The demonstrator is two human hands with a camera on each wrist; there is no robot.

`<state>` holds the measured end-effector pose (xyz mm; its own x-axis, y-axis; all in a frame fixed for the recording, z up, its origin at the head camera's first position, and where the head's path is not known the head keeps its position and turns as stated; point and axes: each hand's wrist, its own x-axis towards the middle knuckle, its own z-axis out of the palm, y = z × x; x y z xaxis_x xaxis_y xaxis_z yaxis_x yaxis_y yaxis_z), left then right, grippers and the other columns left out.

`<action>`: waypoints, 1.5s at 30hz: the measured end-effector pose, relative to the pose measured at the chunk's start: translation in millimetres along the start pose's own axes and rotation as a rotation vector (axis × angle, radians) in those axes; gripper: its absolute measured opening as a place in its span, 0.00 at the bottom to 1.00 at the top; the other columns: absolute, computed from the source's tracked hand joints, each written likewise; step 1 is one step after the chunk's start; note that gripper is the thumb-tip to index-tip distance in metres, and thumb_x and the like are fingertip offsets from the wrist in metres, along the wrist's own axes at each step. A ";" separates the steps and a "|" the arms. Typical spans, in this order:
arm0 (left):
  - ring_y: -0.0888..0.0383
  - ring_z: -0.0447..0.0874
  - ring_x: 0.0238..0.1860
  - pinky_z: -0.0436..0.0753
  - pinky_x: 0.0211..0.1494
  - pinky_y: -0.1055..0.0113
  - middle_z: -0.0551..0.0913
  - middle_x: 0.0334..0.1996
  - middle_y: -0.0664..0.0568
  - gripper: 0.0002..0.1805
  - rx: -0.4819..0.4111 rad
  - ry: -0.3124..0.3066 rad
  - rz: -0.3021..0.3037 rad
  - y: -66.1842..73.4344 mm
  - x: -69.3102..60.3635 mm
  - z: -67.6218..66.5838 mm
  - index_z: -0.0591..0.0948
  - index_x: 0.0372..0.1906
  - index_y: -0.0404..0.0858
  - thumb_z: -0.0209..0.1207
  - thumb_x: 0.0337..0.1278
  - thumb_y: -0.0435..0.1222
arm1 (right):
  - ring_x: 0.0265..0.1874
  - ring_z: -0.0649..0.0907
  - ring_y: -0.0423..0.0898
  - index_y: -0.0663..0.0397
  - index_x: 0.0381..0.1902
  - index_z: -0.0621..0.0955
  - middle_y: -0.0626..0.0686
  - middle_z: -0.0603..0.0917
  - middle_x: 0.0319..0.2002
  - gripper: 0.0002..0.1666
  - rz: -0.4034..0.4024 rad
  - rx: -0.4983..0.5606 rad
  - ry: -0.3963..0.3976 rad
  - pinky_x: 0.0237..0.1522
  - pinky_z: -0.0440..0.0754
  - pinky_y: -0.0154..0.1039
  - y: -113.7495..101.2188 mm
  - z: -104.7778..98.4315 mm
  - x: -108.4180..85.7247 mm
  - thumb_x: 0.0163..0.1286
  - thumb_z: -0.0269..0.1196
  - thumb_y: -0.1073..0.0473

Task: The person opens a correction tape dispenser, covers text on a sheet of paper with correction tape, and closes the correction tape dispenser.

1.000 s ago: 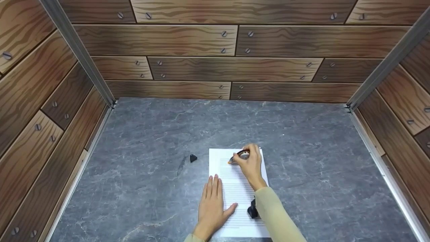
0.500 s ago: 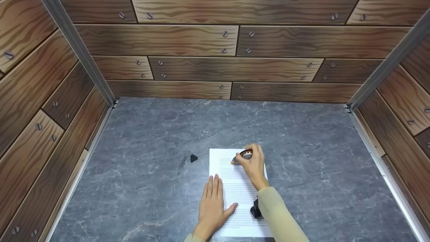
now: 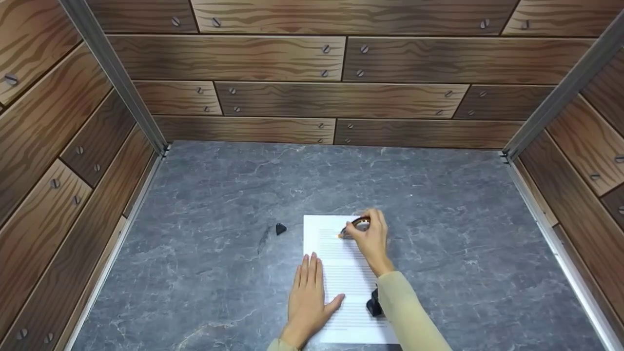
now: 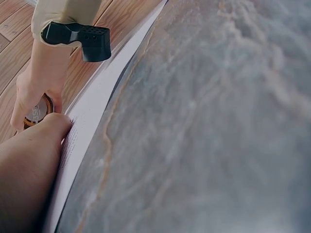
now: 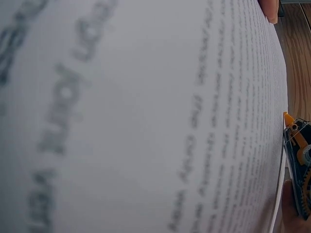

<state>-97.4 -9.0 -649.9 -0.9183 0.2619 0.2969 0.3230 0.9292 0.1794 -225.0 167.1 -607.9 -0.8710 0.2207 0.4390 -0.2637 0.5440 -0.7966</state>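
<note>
In the head view, my right hand (image 3: pixel 374 241) pinches a correction tape dispenser (image 3: pixel 345 231) with a dark body and an orange tip. The tip meets the printed sheet of paper (image 3: pixel 348 319) at one of its upper lines. Toothed wheels show through the dispenser's side (image 5: pixel 299 155) in the right wrist view. My left hand (image 3: pixel 307 304) rests flat on the paper's lower left edge, fingers straight and thumb spread over the text. Left of the sheet lies a small black triangular cap (image 3: pixel 281 228). The right fingers hide part of the dispenser.
The grey marbled tabletop (image 3: pixel 219 195) surrounds the sheet. Wood-patterned walls (image 3: pixel 278 100) stand at the back and both sides, with metal posts in the corners. A black wrist camera (image 3: pixel 374 304) hangs under the right sleeve, over the paper.
My right hand has slid slightly to the right along the upper text line, carrying the correction tape dispenser. The left hand, the sheet and the black cap have stayed in place.
</note>
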 end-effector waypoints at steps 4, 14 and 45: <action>0.42 0.52 0.76 0.56 0.76 0.51 0.58 0.75 0.37 0.54 -0.002 -0.003 -0.002 0.2 0.2 -0.8 0.62 0.73 0.27 0.49 0.60 0.68 | 0.37 0.79 0.52 0.57 0.31 0.73 0.55 0.74 0.34 0.19 -0.003 -0.018 0.006 0.39 0.82 0.48 1.6 -2.9 1.4 0.50 0.74 0.64; 0.42 0.50 0.77 0.55 0.77 0.51 0.56 0.76 0.37 0.54 -0.019 -0.025 -0.016 -1.4 1.7 -3.8 0.61 0.74 0.27 0.48 0.61 0.69 | 0.37 0.78 0.52 0.58 0.32 0.73 0.56 0.73 0.35 0.18 0.022 -0.018 -0.015 0.39 0.82 0.48 7.9 -16.9 7.8 0.53 0.74 0.64; 0.43 0.49 0.77 0.53 0.77 0.50 0.56 0.76 0.38 0.54 -0.040 -0.036 -0.010 1.2 0.0 -0.7 0.60 0.74 0.28 0.47 0.61 0.69 | 0.35 0.79 0.53 0.58 0.32 0.72 0.55 0.72 0.34 0.18 -0.016 -0.079 -0.024 0.38 0.80 0.49 17.4 -40.6 11.5 0.51 0.72 0.66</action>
<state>-96.8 -8.1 -649.1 -0.9288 0.2626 0.2613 0.3221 0.9210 0.2193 -222.8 212.0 -599.9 -0.8768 0.1925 0.4407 -0.2450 0.6099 -0.7537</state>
